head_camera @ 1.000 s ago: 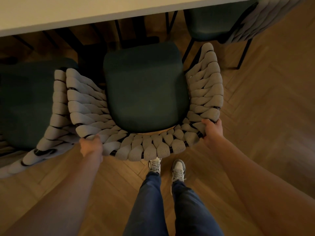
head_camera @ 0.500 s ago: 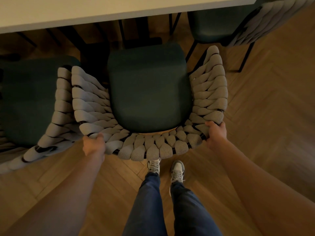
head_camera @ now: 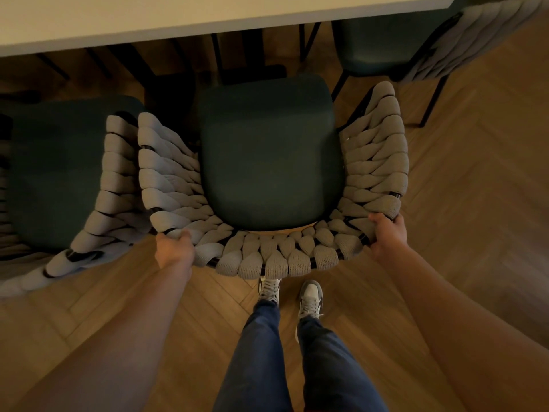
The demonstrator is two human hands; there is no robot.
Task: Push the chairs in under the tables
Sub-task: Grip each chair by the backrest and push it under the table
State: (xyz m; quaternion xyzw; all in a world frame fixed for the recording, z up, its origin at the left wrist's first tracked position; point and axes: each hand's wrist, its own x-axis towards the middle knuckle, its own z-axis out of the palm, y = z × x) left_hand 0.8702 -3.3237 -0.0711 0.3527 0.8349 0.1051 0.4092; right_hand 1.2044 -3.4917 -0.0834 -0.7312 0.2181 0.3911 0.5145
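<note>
A chair (head_camera: 270, 162) with a dark green seat and a curved back of woven grey straps stands in front of me, its seat facing the white table (head_camera: 178, 16). The seat's front edge lies short of the table edge. My left hand (head_camera: 173, 248) grips the back rim at its left rear corner. At the right rear corner, my right hand (head_camera: 387, 233) grips the same rim, fingers curled over the straps.
A matching chair (head_camera: 68, 173) stands close on the left, its woven side almost touching mine. Another chair (head_camera: 416, 43) is at the upper right, partly under the table. Dark table legs (head_camera: 219, 58) show beneath. My feet (head_camera: 291, 292) stand on herringbone wood floor.
The chair has shifted slightly to the right and toward the table, with both hands still gripping its back rim.
</note>
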